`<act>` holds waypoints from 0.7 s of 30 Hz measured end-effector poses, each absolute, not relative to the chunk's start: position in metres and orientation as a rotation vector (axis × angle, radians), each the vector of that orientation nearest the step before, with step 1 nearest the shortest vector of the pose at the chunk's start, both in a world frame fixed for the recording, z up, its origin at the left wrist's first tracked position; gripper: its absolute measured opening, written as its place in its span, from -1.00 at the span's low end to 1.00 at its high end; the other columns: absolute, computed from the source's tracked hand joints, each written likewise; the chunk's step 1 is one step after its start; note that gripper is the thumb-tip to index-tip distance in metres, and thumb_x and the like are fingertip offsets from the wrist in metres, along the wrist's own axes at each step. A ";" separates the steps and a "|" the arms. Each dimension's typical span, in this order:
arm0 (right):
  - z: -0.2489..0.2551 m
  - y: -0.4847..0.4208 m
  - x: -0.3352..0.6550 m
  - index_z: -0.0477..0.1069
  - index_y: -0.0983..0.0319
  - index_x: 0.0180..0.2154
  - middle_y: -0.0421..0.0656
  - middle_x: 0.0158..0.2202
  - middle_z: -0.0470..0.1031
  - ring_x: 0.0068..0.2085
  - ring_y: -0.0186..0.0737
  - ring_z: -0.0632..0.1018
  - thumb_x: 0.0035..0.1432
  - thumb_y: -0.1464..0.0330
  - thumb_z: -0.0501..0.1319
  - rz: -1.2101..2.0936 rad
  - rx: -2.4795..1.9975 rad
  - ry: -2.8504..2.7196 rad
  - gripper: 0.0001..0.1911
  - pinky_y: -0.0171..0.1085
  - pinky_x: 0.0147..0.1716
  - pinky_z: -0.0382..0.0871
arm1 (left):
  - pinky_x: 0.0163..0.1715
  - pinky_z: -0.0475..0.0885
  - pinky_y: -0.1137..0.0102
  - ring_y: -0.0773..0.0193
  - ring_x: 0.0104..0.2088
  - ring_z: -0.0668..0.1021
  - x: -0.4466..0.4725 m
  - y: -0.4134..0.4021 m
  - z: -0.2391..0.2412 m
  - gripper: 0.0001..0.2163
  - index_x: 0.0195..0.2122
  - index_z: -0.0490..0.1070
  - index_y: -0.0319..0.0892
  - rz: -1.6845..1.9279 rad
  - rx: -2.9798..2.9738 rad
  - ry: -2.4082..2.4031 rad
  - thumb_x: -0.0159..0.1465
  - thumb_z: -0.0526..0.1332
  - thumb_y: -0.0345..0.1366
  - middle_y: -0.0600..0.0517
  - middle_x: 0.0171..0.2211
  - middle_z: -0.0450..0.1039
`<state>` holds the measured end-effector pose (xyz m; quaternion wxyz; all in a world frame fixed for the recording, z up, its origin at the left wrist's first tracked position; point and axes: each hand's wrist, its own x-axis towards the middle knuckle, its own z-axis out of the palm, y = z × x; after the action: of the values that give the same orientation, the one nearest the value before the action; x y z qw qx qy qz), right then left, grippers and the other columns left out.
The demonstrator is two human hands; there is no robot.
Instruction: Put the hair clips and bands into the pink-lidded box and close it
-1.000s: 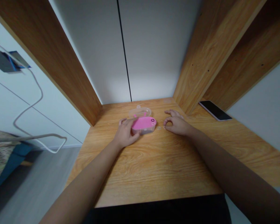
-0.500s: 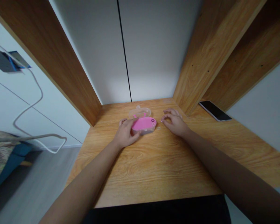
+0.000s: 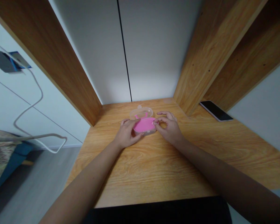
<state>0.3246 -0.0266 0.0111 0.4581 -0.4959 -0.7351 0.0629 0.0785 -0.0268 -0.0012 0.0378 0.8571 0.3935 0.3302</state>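
A small oval plastic case with clear sides point(image 3: 150, 132) and a flat pink inner surface point(image 3: 143, 125) lies on the wooden desk. Its clear lid point(image 3: 147, 110), with pink parts on it, is tipped back behind it. My left hand point(image 3: 126, 133) grips the case's left end, thumb along the front and fingers at the back. Over the right end, my right hand point(image 3: 169, 127) pinches a small white ring point(image 3: 153, 123) between thumb and forefinger, right at the pink surface. The other fingers are raised. This hand covers the marks at that end.
A phone point(image 3: 216, 111) lies at the right on the desk point(image 3: 158, 174). Wooden uprights point(image 3: 200, 70) and a pale panel point(image 3: 151, 62) enclose the back. At the left, a white cable point(image 3: 40, 93) hangs by the wall.
My right hand has moved left from the desk beside the case to the pink surface's right end, still pinching. The case has shifted slightly right, with my left hand still on it.
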 end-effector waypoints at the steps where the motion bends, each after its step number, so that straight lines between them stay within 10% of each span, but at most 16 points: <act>1: 0.011 -0.027 0.324 0.56 0.12 -0.35 -0.08 0.00 0.47 0.08 0.01 0.49 0.14 0.34 0.31 0.166 -1.223 -1.805 -0.95 0.12 0.14 0.26 | 0.16 0.26 -0.01 -0.04 0.04 0.54 0.079 -0.027 -0.001 -0.42 0.22 0.27 -0.18 1.013 2.633 1.202 0.24 0.29 -0.02 -0.18 0.05 0.52; 21: 0.009 -0.027 0.329 0.60 0.10 -0.16 -0.06 0.12 0.39 0.18 0.04 0.38 0.15 0.46 0.17 0.226 -1.125 -2.004 -0.70 0.14 0.19 0.20 | 0.19 0.22 -0.01 -0.03 0.07 0.53 0.081 -0.028 0.001 -0.41 0.24 0.25 -0.16 0.985 2.644 1.183 0.25 0.28 -0.03 -0.19 0.08 0.51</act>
<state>0.3289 -0.0268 0.0092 0.4042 -0.4455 -0.7938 0.0897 0.0808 -0.0282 0.0008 0.0412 0.8634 0.3864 0.3218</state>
